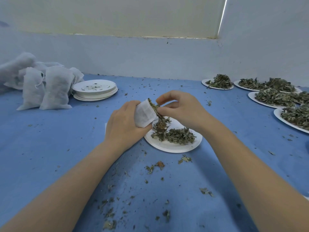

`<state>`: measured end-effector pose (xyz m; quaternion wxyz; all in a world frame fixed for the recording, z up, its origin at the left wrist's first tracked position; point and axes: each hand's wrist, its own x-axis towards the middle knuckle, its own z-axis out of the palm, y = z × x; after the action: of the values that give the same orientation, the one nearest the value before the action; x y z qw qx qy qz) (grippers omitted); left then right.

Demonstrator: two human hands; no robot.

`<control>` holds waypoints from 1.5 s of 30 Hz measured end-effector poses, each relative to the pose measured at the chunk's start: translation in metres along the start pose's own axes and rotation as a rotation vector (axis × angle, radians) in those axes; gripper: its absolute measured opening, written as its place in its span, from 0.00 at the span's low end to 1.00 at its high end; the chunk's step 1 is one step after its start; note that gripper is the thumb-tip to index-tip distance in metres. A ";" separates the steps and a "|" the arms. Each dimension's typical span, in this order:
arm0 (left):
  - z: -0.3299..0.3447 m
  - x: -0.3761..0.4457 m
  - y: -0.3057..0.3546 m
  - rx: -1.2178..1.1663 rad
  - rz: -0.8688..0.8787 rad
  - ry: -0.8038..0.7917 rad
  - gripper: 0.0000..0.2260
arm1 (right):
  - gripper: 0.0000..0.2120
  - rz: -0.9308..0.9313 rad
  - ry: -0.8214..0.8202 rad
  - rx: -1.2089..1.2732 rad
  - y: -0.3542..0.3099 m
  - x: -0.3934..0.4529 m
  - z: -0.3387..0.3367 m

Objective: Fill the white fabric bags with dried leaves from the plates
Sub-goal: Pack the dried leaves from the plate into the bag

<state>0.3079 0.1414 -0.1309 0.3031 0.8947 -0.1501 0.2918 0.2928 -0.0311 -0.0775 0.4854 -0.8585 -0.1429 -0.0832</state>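
Observation:
My left hand grips a small white fabric bag, held tilted with its mouth facing right, just above a white plate. My right hand pinches a clump of dried leaves at the bag's mouth, and some leaves hang down from it toward the plate. A low heap of dried leaves lies on that plate. The bag's lower part is hidden inside my left palm.
Filled white bags stand at the back left beside a stack of empty plates. Several plates heaped with leaves line the right side. Leaf crumbs are scattered over the blue table. A pale wall runs behind.

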 end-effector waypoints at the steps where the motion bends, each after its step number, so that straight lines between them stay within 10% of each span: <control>1: -0.001 0.000 0.000 -0.007 -0.007 -0.003 0.29 | 0.07 -0.005 -0.012 -0.011 0.000 0.000 0.000; 13: -0.001 -0.005 0.010 0.130 0.287 0.040 0.24 | 0.11 -0.083 -0.287 -0.373 -0.004 -0.003 0.008; 23: -0.004 -0.004 0.016 0.049 0.192 0.073 0.22 | 0.08 -0.085 -0.010 -0.097 -0.012 -0.004 0.011; 31: -0.006 -0.006 0.018 0.087 0.308 0.033 0.23 | 0.07 -0.051 -0.279 -0.235 -0.016 -0.005 0.010; 39: -0.008 0.000 0.018 -0.053 0.095 0.006 0.23 | 0.08 -0.171 0.000 0.046 -0.015 -0.007 0.000; 45: -0.004 -0.002 0.017 0.037 0.219 0.007 0.26 | 0.08 -0.111 -0.144 -0.175 -0.018 -0.005 0.011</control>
<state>0.2971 0.1306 -0.1217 0.2535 0.8774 -0.2404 0.3290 0.2820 -0.0135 -0.0699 0.3916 -0.8922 -0.2170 -0.0602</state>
